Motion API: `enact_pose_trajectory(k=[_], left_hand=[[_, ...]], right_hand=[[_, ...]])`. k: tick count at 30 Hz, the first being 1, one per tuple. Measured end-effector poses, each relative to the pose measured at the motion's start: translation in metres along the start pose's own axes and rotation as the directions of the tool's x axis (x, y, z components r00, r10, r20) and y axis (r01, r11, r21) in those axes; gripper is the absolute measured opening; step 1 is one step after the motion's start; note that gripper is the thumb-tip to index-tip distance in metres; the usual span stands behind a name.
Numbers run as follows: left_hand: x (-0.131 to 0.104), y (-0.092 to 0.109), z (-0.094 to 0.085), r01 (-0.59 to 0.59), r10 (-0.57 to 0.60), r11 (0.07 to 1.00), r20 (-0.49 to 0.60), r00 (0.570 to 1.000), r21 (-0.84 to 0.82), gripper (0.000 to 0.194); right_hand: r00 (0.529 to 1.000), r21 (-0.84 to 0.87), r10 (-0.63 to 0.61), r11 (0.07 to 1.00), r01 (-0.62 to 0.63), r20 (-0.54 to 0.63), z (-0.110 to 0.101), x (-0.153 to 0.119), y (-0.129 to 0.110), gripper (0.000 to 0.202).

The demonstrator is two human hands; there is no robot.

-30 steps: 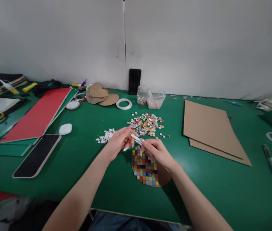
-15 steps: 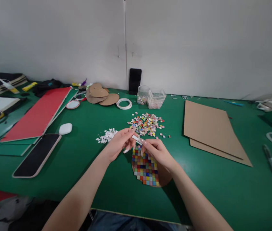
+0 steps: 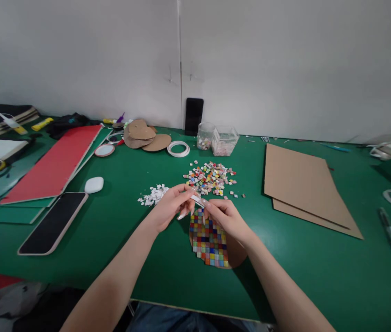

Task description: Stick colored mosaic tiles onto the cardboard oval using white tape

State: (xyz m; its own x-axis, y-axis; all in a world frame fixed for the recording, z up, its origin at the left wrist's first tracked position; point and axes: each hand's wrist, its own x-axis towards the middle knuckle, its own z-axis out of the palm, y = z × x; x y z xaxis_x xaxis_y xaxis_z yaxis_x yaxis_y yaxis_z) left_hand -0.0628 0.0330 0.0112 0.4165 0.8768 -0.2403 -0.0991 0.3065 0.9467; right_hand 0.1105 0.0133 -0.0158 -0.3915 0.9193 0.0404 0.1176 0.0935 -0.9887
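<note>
A narrow white strip (image 3: 197, 200) is pinched at its two ends between my left hand (image 3: 175, 203) and my right hand (image 3: 224, 216). Below the hands lies a round cardboard piece (image 3: 236, 254), its left part covered in rows of coloured mosaic tiles (image 3: 210, 244). My right hand hides part of the disc. Beyond the hands is a loose heap of coloured tiles (image 3: 211, 176). A small pile of white scraps (image 3: 153, 195) sits beside my left hand.
Behind the tiles stand a clear cup (image 3: 206, 137), a clear box (image 3: 224, 142) and an upright phone (image 3: 194, 116). Cardboard sheets (image 3: 299, 184) lie to the right. Leftward are a large phone (image 3: 54, 223), a white case (image 3: 94, 185) and a red board (image 3: 57, 161).
</note>
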Motion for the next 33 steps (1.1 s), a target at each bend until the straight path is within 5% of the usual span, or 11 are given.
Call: enact_pose_trajectory(k=[14,22,33], left_hand=[[0.001,-0.003,0.003,-0.053,0.056,0.997,-0.056,0.997,0.056,0.029],[0.0,-0.007,0.001,-0.081,0.084,0.994,-0.047,0.995,0.072,0.014],[0.006,-0.012,0.014,-0.225,0.21,0.974,-0.277,0.938,-0.024,0.034]], right_hand=[[1.0,-0.052,-0.011,0.999,0.01,-0.02,0.001,0.001,-0.001,0.039],[1.0,-0.042,0.002,0.999,-0.002,0.001,0.002,0.001,0.0,0.04],[0.993,-0.069,-0.093,0.994,0.088,-0.072,0.016,-0.003,-0.003,0.038]])
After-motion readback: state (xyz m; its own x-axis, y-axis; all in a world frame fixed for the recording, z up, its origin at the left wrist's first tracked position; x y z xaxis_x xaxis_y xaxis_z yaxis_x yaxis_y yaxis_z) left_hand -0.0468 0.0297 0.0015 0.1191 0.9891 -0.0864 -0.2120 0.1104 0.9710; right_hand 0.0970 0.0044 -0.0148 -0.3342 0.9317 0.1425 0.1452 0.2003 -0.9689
